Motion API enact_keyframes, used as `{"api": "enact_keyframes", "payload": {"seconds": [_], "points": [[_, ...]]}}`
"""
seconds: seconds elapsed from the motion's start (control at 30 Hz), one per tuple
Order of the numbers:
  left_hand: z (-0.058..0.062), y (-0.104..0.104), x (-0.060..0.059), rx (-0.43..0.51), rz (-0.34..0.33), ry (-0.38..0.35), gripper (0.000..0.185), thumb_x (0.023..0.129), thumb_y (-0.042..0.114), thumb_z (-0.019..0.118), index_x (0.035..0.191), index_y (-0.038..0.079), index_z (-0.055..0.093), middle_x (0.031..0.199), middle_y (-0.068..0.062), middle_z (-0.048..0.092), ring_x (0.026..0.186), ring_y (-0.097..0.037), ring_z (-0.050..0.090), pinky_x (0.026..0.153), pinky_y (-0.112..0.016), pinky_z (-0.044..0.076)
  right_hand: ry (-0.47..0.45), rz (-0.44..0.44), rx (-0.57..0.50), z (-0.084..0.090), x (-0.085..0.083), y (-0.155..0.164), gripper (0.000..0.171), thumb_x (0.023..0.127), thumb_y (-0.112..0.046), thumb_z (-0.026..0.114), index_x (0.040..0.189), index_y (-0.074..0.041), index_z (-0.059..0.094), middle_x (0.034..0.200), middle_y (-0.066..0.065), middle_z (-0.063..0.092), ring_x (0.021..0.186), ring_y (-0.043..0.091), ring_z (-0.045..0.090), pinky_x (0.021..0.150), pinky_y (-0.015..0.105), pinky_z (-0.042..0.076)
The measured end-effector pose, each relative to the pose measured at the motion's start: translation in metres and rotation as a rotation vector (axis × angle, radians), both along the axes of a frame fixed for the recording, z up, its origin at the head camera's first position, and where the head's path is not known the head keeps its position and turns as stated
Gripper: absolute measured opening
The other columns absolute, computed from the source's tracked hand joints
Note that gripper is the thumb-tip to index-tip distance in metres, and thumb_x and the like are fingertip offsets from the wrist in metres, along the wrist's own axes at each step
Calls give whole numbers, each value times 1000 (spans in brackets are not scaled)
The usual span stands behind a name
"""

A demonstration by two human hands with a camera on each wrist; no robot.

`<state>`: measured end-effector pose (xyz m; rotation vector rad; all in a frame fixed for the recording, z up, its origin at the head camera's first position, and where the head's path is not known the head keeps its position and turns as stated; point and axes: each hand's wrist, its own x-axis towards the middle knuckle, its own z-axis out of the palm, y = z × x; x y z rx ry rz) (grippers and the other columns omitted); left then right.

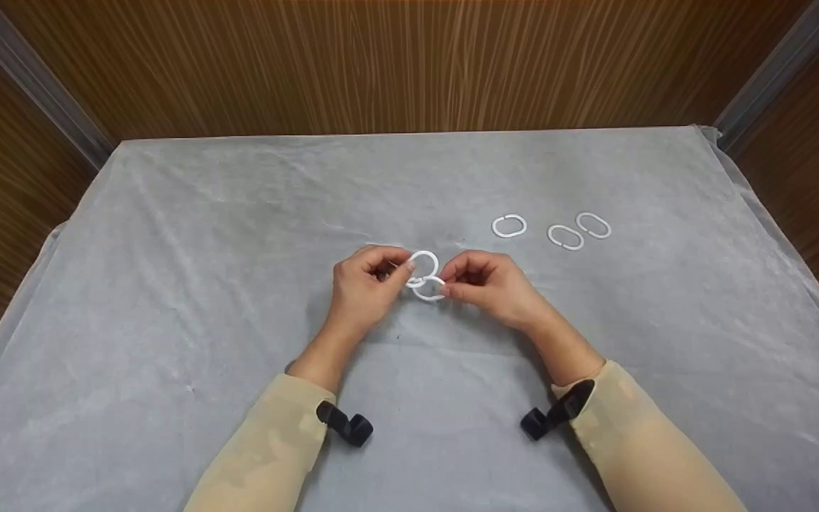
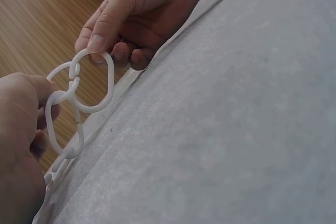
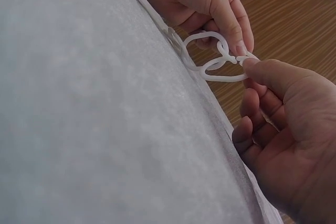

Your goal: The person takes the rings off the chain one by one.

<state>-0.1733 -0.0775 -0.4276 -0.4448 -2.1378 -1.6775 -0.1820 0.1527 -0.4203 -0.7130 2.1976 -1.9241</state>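
Observation:
Both hands meet over the middle of the cloth, holding white oval split chain links. My left hand [image 1: 363, 284] pinches a link [image 1: 425, 252] between thumb and fingers. From the right, my right hand [image 1: 491, 288] pinches another link [image 2: 111, 81] by its edge. These links overlap at the gap of one, and whether they are fully hooked cannot be told. In the left wrist view a further link [image 2: 49, 120] hangs below the left fingertips, with more links trailing under it, partly hidden by that hand.
Three loose white links lie beyond the right hand: one link [image 1: 495, 225] alone, and a link [image 1: 551, 232] close beside another link [image 1: 606, 225]. Grey cloth [image 1: 168, 284] covers the table. Wood-grain panels [image 1: 409, 64] stand at the back and sides.

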Motion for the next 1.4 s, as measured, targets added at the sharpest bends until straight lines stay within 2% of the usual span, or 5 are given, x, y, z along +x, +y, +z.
{"api": "enact_keyframes", "payload": {"seconds": [0.43,0.8,1.03,1.4], "points": [[1,1,1,54,-25,-94,8,90,6,85,97,5,82,86,0,77,73,-14,66,67,-23,54,32,-7,5,-2,-1,0,10,88,8,76,97,8,72,84,6,69,75,12,62,67,21,50],[2,1,1,86,-25,-121,8,89,8,86,95,4,82,80,0,75,70,-13,65,64,-23,53,37,-5,10,-2,-1,1,10,89,9,75,99,8,73,84,6,69,74,12,62,66,21,50],[0,1,-1,126,-31,-134,8,88,7,86,93,2,82,79,-5,76,69,-13,65,64,-21,52,39,-12,12,-2,-1,1,10,89,7,76,99,7,73,83,6,68,73,12,60,65,21,48],[0,1,0,139,-29,-146,8,88,6,85,92,1,81,78,-5,75,67,-13,65,63,-21,52,43,-14,12,-1,-1,1,10,90,7,76,99,7,73,82,6,68,72,12,60,65,21,49]]}}
